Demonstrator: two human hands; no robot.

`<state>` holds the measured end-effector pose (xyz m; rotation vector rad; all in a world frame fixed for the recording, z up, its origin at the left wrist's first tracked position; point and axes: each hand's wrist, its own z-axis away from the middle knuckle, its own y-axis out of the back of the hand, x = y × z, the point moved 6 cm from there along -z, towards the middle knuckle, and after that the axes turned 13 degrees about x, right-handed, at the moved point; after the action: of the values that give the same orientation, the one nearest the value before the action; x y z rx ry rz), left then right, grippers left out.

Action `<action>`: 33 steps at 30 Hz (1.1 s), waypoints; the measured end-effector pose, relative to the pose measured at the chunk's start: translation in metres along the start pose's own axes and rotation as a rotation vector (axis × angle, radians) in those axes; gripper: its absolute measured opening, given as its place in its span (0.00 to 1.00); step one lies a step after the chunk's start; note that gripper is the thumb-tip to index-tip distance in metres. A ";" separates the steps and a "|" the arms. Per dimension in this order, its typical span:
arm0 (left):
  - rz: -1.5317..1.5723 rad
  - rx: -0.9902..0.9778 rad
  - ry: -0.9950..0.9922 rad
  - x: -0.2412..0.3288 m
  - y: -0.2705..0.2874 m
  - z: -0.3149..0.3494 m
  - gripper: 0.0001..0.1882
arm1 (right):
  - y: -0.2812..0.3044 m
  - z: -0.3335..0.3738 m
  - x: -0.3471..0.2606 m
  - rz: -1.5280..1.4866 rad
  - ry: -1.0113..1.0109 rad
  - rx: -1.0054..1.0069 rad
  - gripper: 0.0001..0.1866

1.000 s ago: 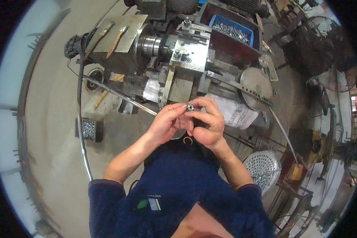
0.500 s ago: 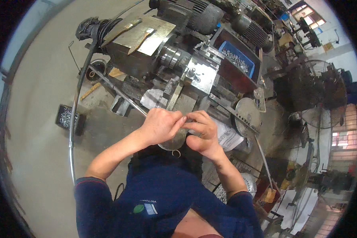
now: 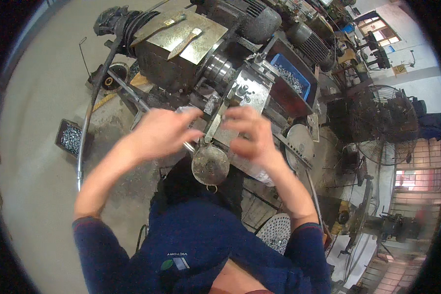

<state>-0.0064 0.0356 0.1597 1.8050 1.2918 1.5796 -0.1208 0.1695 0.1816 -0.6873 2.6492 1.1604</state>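
My left hand (image 3: 167,131), blurred by motion, is over the near side of a lathe-like machine, its thumb and fingers apart with nothing visible between them. Across a small gap, my right hand (image 3: 252,134) is raised above the machine's slide with its fingers half curled. Motion smears its fingertips, so a small part in them cannot be made out. Between and below the hands is a round metal disc (image 3: 210,165) with a small ring at its near edge. Beyond them are a bright metal block (image 3: 255,93) and the shiny round chuck (image 3: 219,68).
Two brushes (image 3: 185,44) lie on the machine's metal cover (image 3: 203,36). A blue tray (image 3: 306,90) of small metal parts sits back right. On the floor at left stands a dark bin (image 3: 60,134) of parts; a long metal bar (image 3: 86,127) runs nearby. A large fan (image 3: 384,125) stands right.
My hands, together over the disc before, have parted. The left has moved left and the right forward, uncovering the disc. The view has shifted slightly.
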 end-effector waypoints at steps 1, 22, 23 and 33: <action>-0.065 0.005 0.063 -0.013 0.020 0.010 0.19 | -0.002 -0.007 0.012 0.044 0.001 0.027 0.17; -0.165 0.439 0.840 -0.177 0.059 0.217 0.25 | -0.033 -0.017 0.161 0.119 -0.704 -0.082 0.17; -0.196 0.433 0.838 -0.177 0.060 0.217 0.25 | -0.033 -0.019 0.160 0.109 -0.736 -0.092 0.17; -0.303 0.443 0.801 -0.166 0.064 0.210 0.24 | -0.033 -0.023 0.156 0.139 -0.833 -0.210 0.18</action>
<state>0.2243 -0.0799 0.0640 1.0800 2.2924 2.0235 -0.2421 0.0797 0.1246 -0.0021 1.9036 1.3801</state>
